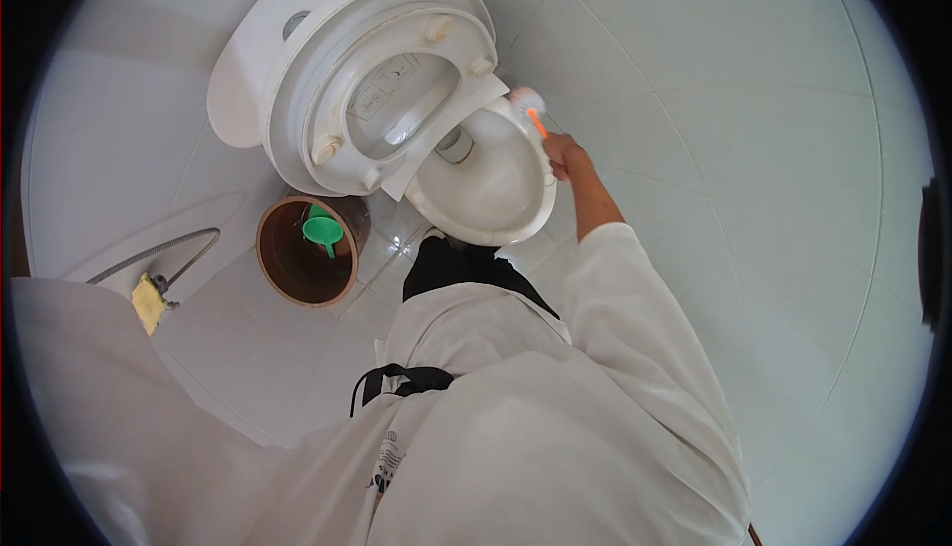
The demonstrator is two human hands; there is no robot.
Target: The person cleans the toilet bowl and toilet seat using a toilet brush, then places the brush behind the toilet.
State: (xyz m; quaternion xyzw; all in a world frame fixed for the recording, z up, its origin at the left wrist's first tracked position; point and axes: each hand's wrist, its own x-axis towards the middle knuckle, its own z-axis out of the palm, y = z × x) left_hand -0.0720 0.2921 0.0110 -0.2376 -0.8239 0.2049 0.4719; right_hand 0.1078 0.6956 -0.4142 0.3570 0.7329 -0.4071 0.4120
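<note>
Toilet bowl [496, 184], my landmark: back part overlapped by the raised seat [329, 115]. Brush [536, 123], orange handle, pale head: at the bowl's right rim, towards the back; head blurred, contact with the rim I cannot tell. Right hand [565, 154]: beside that rim, grip closed round the handle, hiding its near end. Left hand: outside my view, grip unknown; its sleeve [99, 367] cut off. Bucket [290, 268]: left of the bowl, green scoop [322, 231] inside, base dim.
</note>
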